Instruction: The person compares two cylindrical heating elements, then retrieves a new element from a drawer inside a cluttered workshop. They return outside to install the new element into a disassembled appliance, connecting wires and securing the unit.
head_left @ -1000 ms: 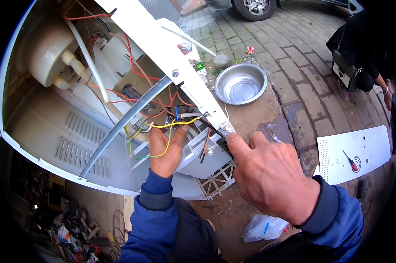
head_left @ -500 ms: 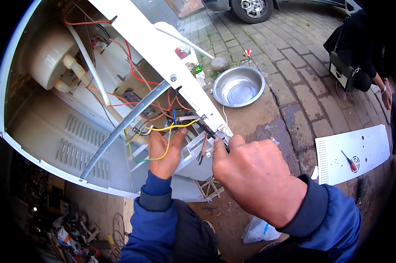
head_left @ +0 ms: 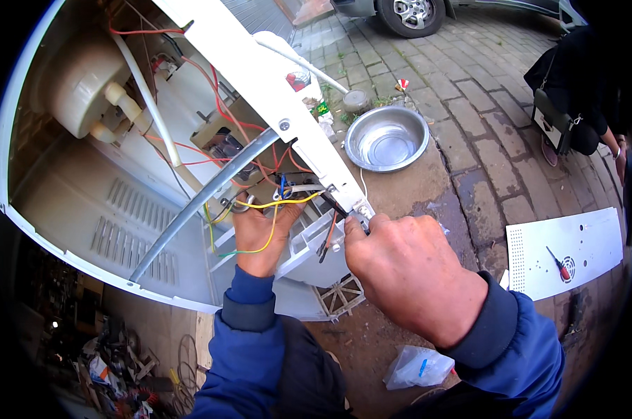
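Observation:
An open white appliance cabinet (head_left: 235, 66) lies tilted before me, with red, yellow, green and blue wires inside. My left hand (head_left: 258, 241) reaches into it, thumb and fingers curled around a part I cannot make out. Across those fingers runs a yellow wire (head_left: 267, 204), beside a small metal fitting (head_left: 244, 202). My right hand (head_left: 413, 276) is closed around a black-handled tool (head_left: 335, 204) at the cabinet's edge. The tool's far end lies among the wires, and its kind is mostly hidden by my fist. Loose wire ends (head_left: 323, 250) hang just left of this hand.
A grey metal bar (head_left: 204, 202) crosses the cabinet opening. Beyond stands a steel basin (head_left: 387, 140). To the right lies a white perforated panel (head_left: 564, 251) with a red screwdriver (head_left: 562, 267) on it. A crouching person (head_left: 571, 91), a clear plastic bag (head_left: 419, 368) and a car wheel (head_left: 411, 14) are also visible.
The whole view has shifted slightly, so the cabinet, basin and panel sit a little further right. Both hands keep nearly the same places and grips.

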A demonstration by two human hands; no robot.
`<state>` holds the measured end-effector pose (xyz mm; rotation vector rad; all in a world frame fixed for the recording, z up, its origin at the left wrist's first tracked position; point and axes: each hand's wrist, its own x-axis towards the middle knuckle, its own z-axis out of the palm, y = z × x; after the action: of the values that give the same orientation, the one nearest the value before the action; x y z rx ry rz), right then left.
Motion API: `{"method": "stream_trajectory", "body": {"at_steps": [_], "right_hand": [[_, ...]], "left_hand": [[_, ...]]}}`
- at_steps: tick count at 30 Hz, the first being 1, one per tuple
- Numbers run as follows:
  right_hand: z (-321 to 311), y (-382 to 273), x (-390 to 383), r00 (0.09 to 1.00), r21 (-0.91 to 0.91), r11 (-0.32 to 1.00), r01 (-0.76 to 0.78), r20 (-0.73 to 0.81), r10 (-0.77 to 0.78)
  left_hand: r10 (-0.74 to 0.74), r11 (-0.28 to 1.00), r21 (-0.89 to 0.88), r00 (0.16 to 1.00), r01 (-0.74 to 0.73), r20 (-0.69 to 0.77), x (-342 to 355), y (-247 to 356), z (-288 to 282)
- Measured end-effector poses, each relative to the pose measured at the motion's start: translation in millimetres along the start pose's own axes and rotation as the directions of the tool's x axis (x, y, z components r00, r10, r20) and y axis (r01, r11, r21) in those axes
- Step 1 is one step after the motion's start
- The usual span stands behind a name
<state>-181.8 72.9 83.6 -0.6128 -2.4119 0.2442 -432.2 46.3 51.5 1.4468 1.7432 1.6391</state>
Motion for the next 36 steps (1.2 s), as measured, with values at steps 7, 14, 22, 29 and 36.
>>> {"method": "stream_trajectory", "body": {"at_steps": [7, 14, 22, 29, 36], "right_hand": [[7.9, 1.5, -8.1, 0.994, -0.063, 0.992, -0.109, -0.037, 0.107], [-3.2, -2.0, -14.9, 0.996, -0.054, 0.995, -0.081, -0.04, 0.079], [-1.8, -3.1, -16.2, 0.997, -0.065, 0.995, -0.08, -0.007, 0.079], [-1.8, -1.2, -17.2, 0.997, -0.044, 0.996, -0.076, -0.021, 0.075], [1.5, 1.1, -18.9, 0.997, -0.017, 0.997, -0.075, -0.02, 0.075]], "left_hand": [[0.013, 0.993, 0.119, 1.0, -0.016, 0.022, 1.7, -2.0, 2.7], [-0.022, 0.982, 0.19, 0.994, 0.001, 0.107, -3.2, -3.7, -25.5], [-0.102, 0.962, 0.269, 0.981, 0.055, 0.165, 1.6, 6.5, -34.9], [0.123, 0.935, 0.296, 0.963, -0.193, 0.239, 14.6, -13.8, -37.7], [-0.017, 0.928, 0.365, 0.969, -0.076, 0.245, 19.4, -10.9, -41.4]]}}
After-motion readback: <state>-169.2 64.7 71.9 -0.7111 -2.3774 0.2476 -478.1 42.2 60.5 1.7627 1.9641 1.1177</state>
